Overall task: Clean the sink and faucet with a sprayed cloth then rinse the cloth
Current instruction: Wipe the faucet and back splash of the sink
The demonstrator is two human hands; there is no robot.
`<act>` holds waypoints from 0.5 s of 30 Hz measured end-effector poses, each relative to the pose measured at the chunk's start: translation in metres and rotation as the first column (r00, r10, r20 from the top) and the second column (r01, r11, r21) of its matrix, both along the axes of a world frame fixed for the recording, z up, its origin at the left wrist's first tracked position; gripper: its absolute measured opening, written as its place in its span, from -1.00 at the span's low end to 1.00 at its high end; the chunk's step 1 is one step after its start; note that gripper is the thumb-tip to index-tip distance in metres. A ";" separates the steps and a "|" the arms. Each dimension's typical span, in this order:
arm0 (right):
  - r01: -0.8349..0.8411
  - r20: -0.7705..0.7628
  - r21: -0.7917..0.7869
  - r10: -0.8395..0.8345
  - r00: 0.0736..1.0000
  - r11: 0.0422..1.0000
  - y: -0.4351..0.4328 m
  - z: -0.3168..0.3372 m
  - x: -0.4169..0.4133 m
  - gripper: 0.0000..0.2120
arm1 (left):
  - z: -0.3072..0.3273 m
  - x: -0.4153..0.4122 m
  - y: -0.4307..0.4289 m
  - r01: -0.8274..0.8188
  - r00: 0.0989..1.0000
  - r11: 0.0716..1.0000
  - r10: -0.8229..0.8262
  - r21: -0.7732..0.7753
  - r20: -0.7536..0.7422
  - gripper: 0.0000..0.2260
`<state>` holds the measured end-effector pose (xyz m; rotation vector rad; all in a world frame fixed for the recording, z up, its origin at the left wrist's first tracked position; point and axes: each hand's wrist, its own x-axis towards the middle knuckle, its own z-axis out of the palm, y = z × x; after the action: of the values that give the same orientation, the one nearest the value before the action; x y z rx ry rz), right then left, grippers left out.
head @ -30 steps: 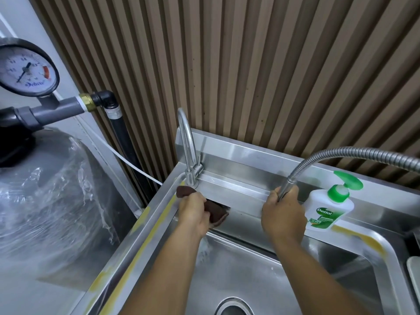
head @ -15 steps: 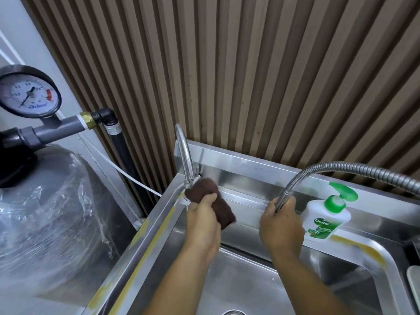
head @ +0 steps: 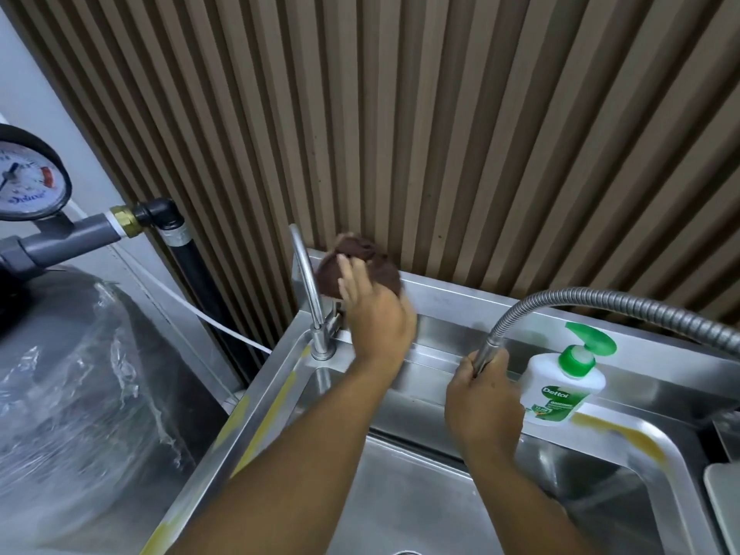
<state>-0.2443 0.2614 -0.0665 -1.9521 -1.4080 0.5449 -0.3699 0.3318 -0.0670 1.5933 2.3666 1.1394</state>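
Below a slatted wall (head: 440,134), my left hand (head: 376,318) clutches the cloth (head: 360,256) just right of the upright faucet (head: 309,286); my right hand (head: 484,402) grips the hose (head: 600,300) farther right.

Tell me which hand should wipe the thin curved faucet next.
Left. The left hand holds the brown cloth right beside the curved faucet. The right hand is farther off and grips the flexible metal hose, so it has no cloth.

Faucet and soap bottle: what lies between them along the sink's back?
Head view: the left hand with the brown cloth by the faucet, then the right hand gripping the hose beside the soap bottle.
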 end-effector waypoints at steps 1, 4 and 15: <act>0.004 -0.006 -0.009 -0.004 1.000 1.000 0.000 0.000 0.000 -0.85 | -0.001 0.009 -0.007 0.082 0.994 0.997 -0.082 -0.006 -0.070 -0.46; -0.003 -0.011 -0.021 0.003 1.000 1.000 -0.001 0.001 0.001 -0.84 | -0.005 0.026 -0.017 0.402 0.889 0.915 -0.399 -0.033 -0.225 -0.43; -0.006 -0.001 -0.012 0.006 1.000 1.000 -0.002 0.002 0.001 -0.87 | 0.028 -0.041 0.009 -0.178 0.949 0.983 0.160 0.040 0.272 -0.40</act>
<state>-0.2429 0.2592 -0.0648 -1.9570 -1.4134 0.5578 -0.4111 0.3404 -0.0385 1.1785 2.3412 1.3783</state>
